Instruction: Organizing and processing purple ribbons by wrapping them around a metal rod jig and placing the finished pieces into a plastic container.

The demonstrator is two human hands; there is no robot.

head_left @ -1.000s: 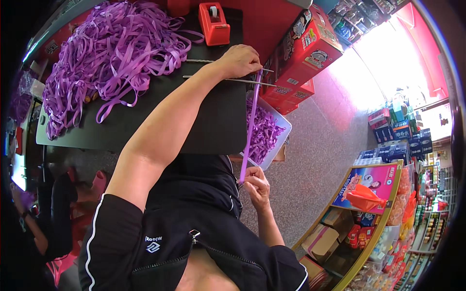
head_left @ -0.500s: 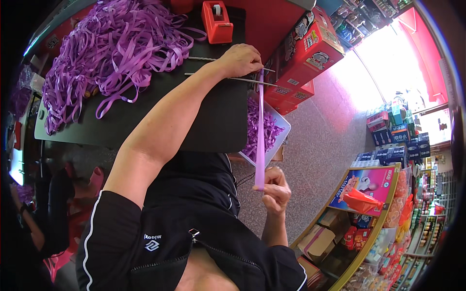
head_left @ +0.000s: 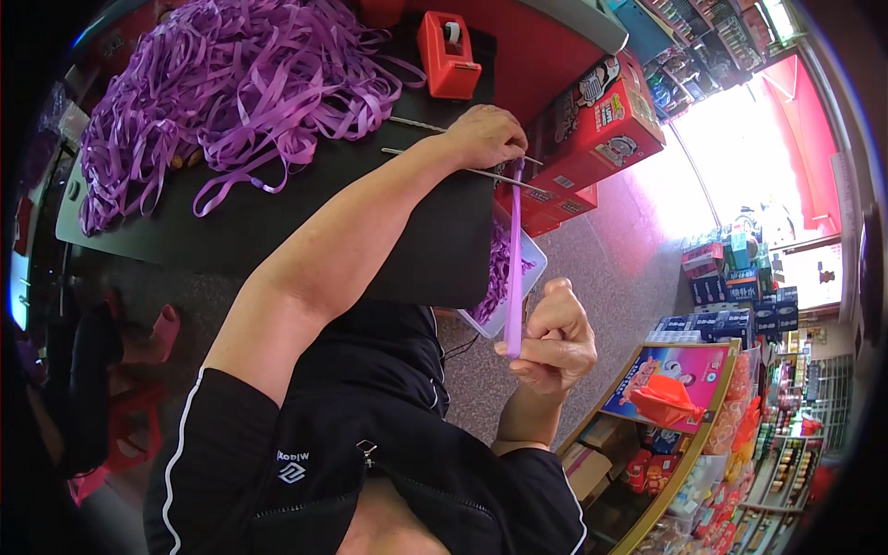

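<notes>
A purple ribbon strap runs taut between my two hands. My left hand, reaching across the black tabletop to its right edge, is closed on the strap's far end. Beside it, two thin metal rods stick out past that edge, and the strap's far end lies against them; the exact contact is hidden by my fingers. Nearer my body, my right hand is closed on the strap's near end, which folds round a fingertip.
A tangled heap of purple straps covers the back left of the black table. Behind my left hand stand a red tape dispenser and red cartons. A white bin of straps sits below the edge. A display cabinet stands right.
My right hand has shifted right and its other fingers have lifted and curled, still holding the strap. The view has swung slightly, so the table and my left hand appear further right.
</notes>
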